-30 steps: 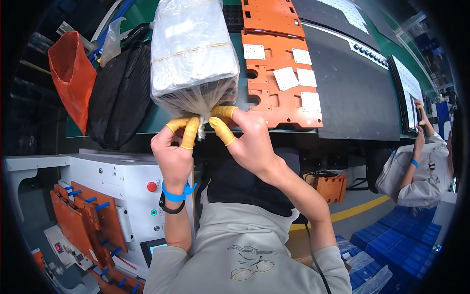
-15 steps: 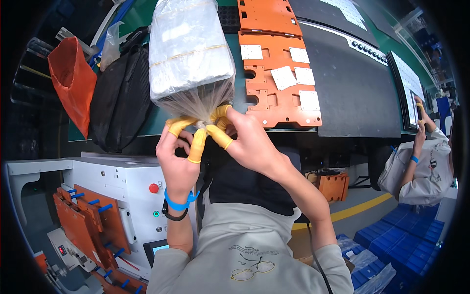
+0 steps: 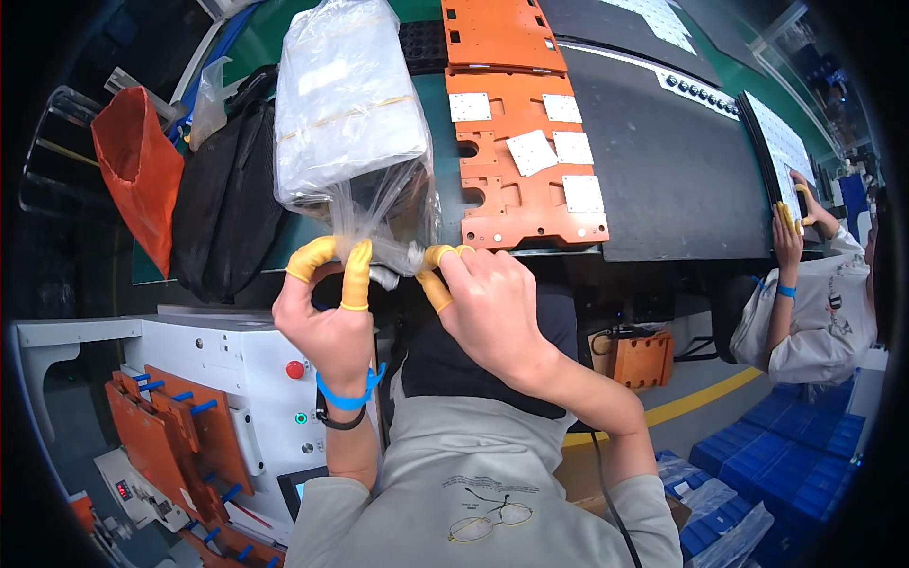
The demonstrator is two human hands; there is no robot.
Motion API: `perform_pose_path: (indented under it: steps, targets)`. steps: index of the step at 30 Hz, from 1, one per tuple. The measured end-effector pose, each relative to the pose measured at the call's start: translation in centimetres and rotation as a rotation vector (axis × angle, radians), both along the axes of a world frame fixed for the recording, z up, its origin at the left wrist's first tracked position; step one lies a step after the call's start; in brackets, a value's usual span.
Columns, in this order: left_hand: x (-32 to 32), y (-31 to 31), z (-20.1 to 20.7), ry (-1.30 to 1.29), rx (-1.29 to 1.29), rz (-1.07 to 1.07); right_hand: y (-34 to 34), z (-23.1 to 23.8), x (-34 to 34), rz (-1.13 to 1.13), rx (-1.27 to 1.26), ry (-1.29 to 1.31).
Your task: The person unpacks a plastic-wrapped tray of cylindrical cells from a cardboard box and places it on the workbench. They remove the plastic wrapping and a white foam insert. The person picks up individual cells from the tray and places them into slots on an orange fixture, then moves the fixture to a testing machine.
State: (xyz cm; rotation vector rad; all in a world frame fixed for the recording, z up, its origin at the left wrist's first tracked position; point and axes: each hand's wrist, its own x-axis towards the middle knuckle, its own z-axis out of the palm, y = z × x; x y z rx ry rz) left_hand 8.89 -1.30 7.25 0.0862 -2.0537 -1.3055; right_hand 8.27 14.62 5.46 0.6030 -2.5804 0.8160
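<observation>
Green bench spans the far side; on it, left of an orange panel, lies a clear plastic bag around a white block, mouth gathered toward the near edge. The left hand pinches the bag's neck; the right hand grips its crumpled end. Pulling the two apart too hard could tear the thin film; a slack pinch by the yellow finger cots could let it unfurl.
</observation>
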Motion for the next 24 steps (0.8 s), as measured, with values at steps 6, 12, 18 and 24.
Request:
perform_pose_path:
  steps: [6,12,18,24]
  targets:
    - [2.2,-1.8,3.3,-0.076,-0.097,-0.138,0.7,-0.4,-0.7,0.039,-0.112,0.172]
    - [1.7,-1.4,6.1,-0.060,0.331,-0.034,2.5,-2.4,0.9,0.145,-0.006,0.239]
    - [2.1,-1.1,7.9,0.092,0.397,-0.249,1.9,-4.2,2.0,0.232,-0.119,0.186]
    - [3.5,-0.5,6.2,-0.001,0.596,-0.418,-1.9,0.1,3.0,0.350,-0.486,0.249]
